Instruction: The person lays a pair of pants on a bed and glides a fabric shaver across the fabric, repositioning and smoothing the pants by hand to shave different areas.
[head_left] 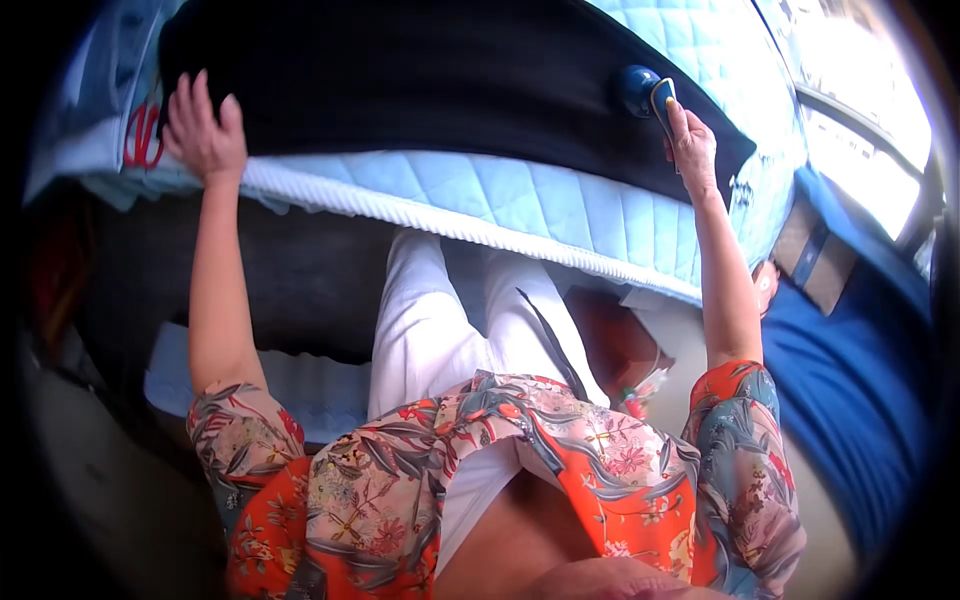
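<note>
A long piece of black cloth (pixel 420 90) lies spread over a light-blue quilted cover (pixel 500 195). My left hand (pixel 205 130) rests on the cloth's left end, palm down with the fingers apart. Just left of it lie red-handled scissors (pixel 143 137), their blades mostly hidden. In my right hand (pixel 692 150) is the handle of a dark-blue fabric shaver (pixel 638 91) with a gold-edged grip. Its round head is against the black cloth near the right end. The underside of the head is out of sight.
A white ribbed trim (pixel 400 212) runs along the cover's near edge. Blue fabric (pixel 840 370) and a brown box-like item (pixel 815 258) are at the right. Part of another person's hand or foot (pixel 766 285) shows by the cover's right edge. A bright window is beyond.
</note>
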